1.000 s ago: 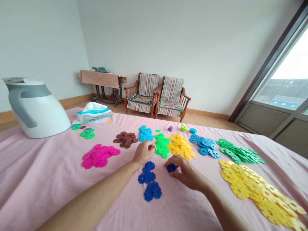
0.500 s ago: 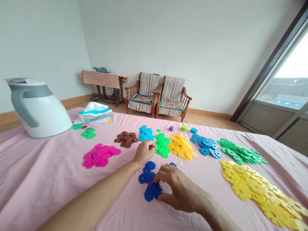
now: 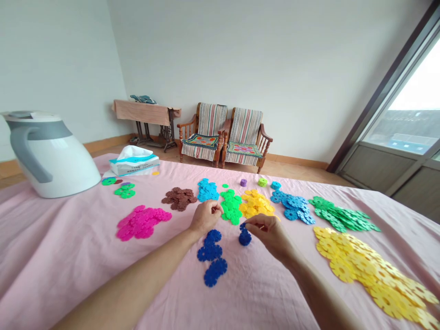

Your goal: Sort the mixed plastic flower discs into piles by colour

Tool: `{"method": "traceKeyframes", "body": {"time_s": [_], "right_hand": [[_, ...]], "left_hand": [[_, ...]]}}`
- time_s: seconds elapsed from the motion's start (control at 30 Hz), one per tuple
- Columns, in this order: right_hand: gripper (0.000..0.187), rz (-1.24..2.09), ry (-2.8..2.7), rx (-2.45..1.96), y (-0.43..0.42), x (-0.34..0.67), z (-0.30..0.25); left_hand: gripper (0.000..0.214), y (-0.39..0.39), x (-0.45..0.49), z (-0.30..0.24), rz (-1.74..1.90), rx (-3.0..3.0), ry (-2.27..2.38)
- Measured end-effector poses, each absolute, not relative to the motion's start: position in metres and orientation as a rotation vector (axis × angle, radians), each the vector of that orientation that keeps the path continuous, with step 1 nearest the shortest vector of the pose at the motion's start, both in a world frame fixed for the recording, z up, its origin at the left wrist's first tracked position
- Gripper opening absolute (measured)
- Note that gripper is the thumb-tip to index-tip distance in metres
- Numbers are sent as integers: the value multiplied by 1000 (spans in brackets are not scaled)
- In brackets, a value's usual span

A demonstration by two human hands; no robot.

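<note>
My left hand (image 3: 205, 217) rests as a loose fist on the pink cloth (image 3: 68, 256), beside the bright green discs (image 3: 231, 206); whether it holds anything is hidden. My right hand (image 3: 268, 231) is pinched on a dark blue disc piece (image 3: 244, 237) that stands just off the cloth. A row of dark blue discs (image 3: 211, 259) lies flat just left of that hand. Further back lie separate piles: magenta (image 3: 141, 222), brown (image 3: 179, 198), light blue (image 3: 207, 190) and yellow (image 3: 255, 204).
A white kettle (image 3: 48, 153) stands far left, with a tissue pack (image 3: 134, 161) behind the piles. Blue (image 3: 292, 206), dark green (image 3: 340, 215) and a big yellow pile (image 3: 371, 275) fill the right side. Two wooden chairs (image 3: 223, 135) stand on the floor beyond.
My right hand went left to the row of dark blue discs, then came back right and up, pinching dark blue discs. My left hand stayed put.
</note>
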State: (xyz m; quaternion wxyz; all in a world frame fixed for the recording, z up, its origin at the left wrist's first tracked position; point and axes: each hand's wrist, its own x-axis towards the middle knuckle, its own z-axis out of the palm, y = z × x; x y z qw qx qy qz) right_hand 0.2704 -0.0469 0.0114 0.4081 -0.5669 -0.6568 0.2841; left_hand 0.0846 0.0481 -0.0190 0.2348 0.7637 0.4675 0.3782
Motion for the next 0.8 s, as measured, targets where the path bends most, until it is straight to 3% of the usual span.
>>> {"method": "traceKeyframes", "body": {"time_s": [0.4, 0.8], "right_hand": [[10, 774, -1677, -1590, -41, 281, 3], [21, 398, -1997, -1801, -50, 291, 7]], "left_hand": [[21, 47, 84, -19, 1035, 2103, 1288], [20, 47, 84, -18, 1039, 2095, 1287]]}}
